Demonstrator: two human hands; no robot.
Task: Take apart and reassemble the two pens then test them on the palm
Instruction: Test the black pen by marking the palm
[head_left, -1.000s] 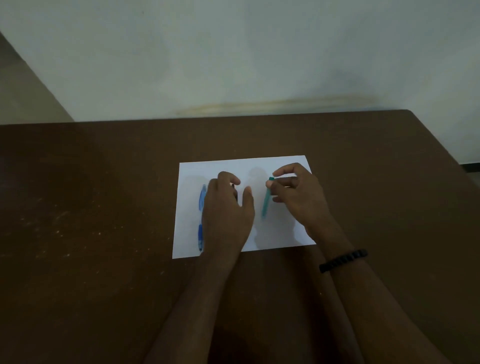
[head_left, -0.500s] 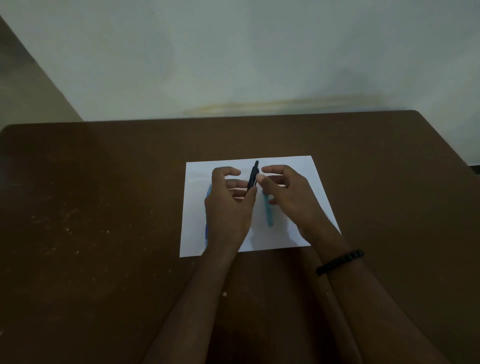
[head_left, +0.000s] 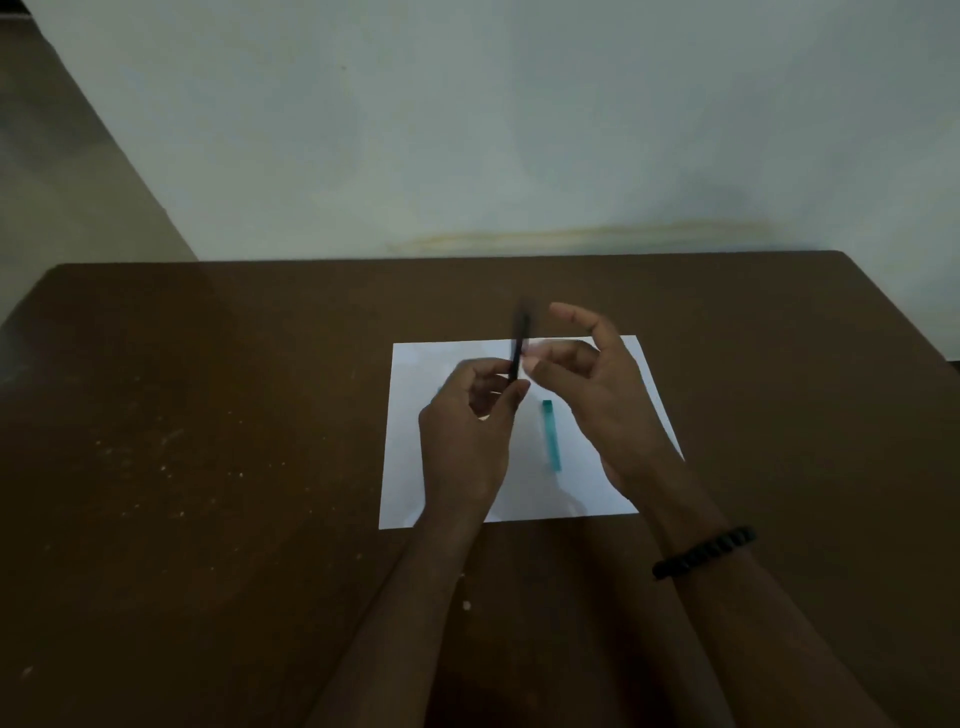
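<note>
Left hand (head_left: 465, 421) is raised above the white sheet of paper (head_left: 415, 467), fingers and thumb curled round the lower end of a dark pen (head_left: 518, 345) that stands nearly upright and blurred. Right hand (head_left: 587, 384) hovers just beside it with fingers loosely curled; its fingertips (head_left: 535, 356) come right up to the barrel, though whether they pinch it I cannot tell (the blur hides the contact). A teal pen piece (head_left: 551, 435) lies flat on the paper between the two wrists, apart from both hands. On the right wrist sits a dark beaded bracelet (head_left: 704, 552), over the brown table (head_left: 208, 467). That pen looks light, stiff and smooth, likely slippery; I'd judge the firmest hold is low on the barrel, with the other hand pulling or twisting near the top.
</note>
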